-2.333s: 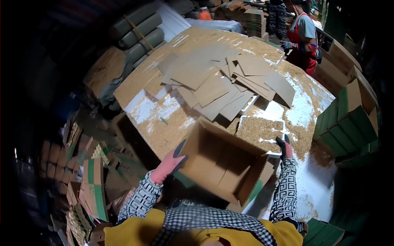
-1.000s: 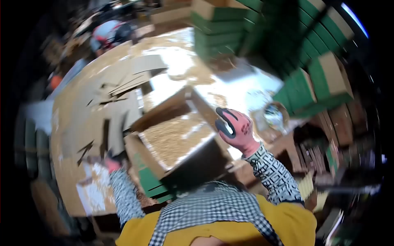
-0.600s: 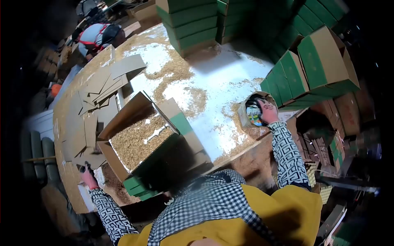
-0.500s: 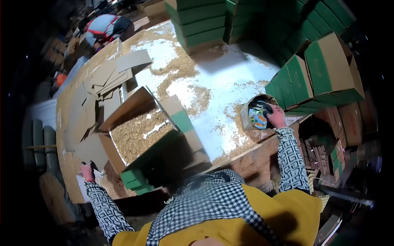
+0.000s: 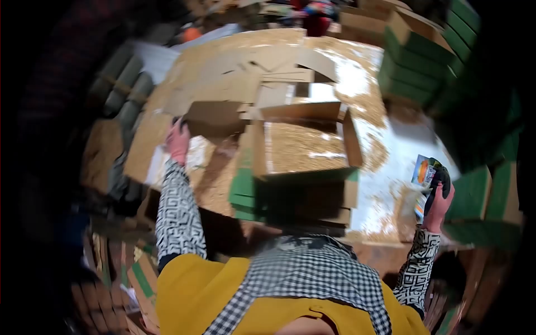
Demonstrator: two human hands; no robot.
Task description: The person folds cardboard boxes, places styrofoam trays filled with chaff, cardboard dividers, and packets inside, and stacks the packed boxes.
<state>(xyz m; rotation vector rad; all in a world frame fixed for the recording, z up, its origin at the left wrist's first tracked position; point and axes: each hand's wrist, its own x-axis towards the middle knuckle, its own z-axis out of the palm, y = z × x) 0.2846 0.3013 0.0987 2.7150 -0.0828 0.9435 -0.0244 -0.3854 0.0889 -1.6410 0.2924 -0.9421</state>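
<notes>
My left hand (image 5: 178,140), in a pink and black glove, is closed on the edge of a brown cardboard sheet (image 5: 215,118), which stands tilted up off the table. At the right, my right hand (image 5: 440,195) grips a small colourful printed packet (image 5: 424,171) just above a round container (image 5: 406,215). Between my hands an open cardboard box (image 5: 352,137) rests on green and brown boxes. Inside it lies a white-edged layer of golden husk-like material (image 5: 304,148). Motion blurs the fingertips.
Flat cardboard pieces (image 5: 223,72) lie across the far left of the table (image 5: 146,146). Green boxes (image 5: 410,64) are stacked at the far right, more (image 5: 472,192) beside my right hand. A person (image 5: 317,21) is partly visible beyond the table.
My right hand has lifted a packet out of the round container. My left hand has moved forward and now raises a cardboard sheet. The view has turned left.
</notes>
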